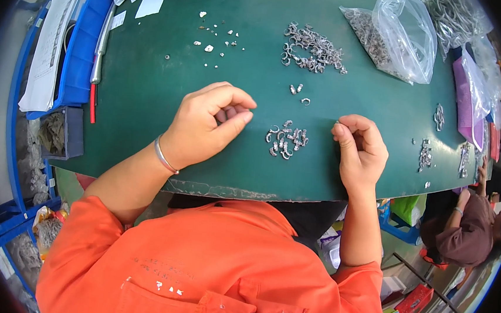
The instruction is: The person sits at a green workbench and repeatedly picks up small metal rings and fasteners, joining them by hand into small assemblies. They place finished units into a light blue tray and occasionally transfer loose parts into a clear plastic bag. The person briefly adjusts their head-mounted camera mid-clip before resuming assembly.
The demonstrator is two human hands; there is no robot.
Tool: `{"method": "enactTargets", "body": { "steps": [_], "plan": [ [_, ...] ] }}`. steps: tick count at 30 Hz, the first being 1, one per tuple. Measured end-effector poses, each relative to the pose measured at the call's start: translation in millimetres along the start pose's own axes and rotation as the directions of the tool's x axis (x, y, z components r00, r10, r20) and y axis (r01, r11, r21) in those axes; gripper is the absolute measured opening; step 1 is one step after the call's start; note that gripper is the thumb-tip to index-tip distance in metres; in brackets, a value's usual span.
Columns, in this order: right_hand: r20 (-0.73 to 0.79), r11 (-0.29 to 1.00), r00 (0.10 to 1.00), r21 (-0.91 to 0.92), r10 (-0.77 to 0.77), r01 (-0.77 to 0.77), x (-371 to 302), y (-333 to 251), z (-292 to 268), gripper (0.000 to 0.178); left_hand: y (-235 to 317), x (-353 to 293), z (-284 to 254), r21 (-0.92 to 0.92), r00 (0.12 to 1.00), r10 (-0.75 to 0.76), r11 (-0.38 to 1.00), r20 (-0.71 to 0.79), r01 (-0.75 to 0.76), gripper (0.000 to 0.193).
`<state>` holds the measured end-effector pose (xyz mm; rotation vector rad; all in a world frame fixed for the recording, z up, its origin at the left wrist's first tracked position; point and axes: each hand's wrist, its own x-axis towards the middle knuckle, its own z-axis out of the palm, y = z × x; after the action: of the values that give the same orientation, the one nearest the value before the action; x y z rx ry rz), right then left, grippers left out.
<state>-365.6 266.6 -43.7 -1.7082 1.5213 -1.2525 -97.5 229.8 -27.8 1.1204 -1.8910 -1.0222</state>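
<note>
Over the green table (226, 160), my left hand (209, 118) is loosely curled, thumb tip close to the fingertips; anything inside it is hidden. My right hand (361, 150) pinches thumb against index finger, with perhaps a tiny thing at the tips, too small to make out. Between the hands lies a small pile of C-shaped silver metal pieces (287, 140), touched by neither hand. Just beyond it are a few loose pieces (296, 89). Farther off sits a larger heap of similar pieces (315, 48).
At the far right stands an open clear plastic bag (401, 42) of small metal pieces. White crumbs (208, 48) are scattered at the far left. A blue tray (86, 37) lines the left edge, a purple basket (467, 100) the right. Another person (465, 229) sits beyond the right edge.
</note>
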Motion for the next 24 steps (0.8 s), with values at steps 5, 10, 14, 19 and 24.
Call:
{"method": "enactTargets", "body": {
  "steps": [5, 10, 14, 19, 24],
  "plan": [
    [0.249, 0.986, 0.959, 0.123, -0.137, 0.109, 25, -34, 14, 0.01, 21, 15, 17, -0.217, 0.996, 0.027, 0.976, 0.09, -0.007, 0.03],
    [0.337, 0.986, 0.941, 0.163, -0.037, -0.019, 47, -41, 18, 0.007, 10, 34, 23, -0.312, 0.986, -0.064, 0.944, 0.153, 0.11, 0.009],
    [0.286, 0.986, 0.955, -0.112, -0.084, 0.12, 79, -27, -1, 0.008, 7, 41, 22, -0.151, 0.998, -0.053, 0.987, 0.027, 0.056, 0.009],
    [0.402, 0.944, 0.901, -0.2, -0.166, 0.264, 70, -9, 8, 0.007, -12, 42, 18, 0.254, 0.97, 0.226, 0.937, 0.084, -0.241, 0.013],
    [0.402, 0.959, 0.903, -0.166, -0.149, 0.232, 68, -7, 10, 0.007, -12, 42, 17, 0.169, 0.978, 0.205, 0.964, 0.024, -0.206, 0.015]
  ]
}}
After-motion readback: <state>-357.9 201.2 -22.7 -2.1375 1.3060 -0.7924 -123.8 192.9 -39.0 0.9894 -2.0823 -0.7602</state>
